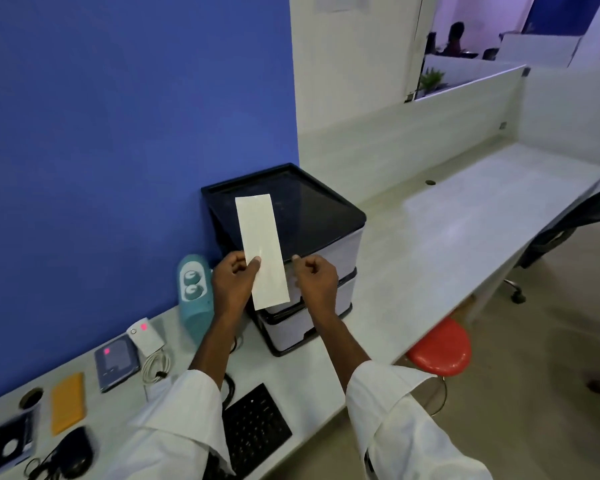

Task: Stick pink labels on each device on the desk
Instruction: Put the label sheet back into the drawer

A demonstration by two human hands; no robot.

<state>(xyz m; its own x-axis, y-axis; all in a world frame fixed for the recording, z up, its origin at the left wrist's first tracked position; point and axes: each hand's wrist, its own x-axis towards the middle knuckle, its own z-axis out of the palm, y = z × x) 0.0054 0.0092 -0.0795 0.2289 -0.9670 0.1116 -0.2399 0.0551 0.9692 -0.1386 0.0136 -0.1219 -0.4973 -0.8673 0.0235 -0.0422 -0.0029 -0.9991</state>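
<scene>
We see two hands raised over the desk (430, 237). The left hand (234, 277) pinches one long white backing strip (262, 251) between thumb and fingers, holding it upright in front of the black-topped drawer unit (312, 216). The right hand (314, 277), just right of the strip, is curled with thumb and forefinger pressed together; whether a label sits between them we cannot tell.

We count two pink labels: one on the small white device (145, 336), one on the dark phone (116, 367) just nearer. At the near left lie one orange case (67, 403), one black mouse (75, 452) and one black keyboard (253, 427).

The desk is pale and long, running far right, against a blue wall (118, 116). One red stool (440, 348) stands on the right.
</scene>
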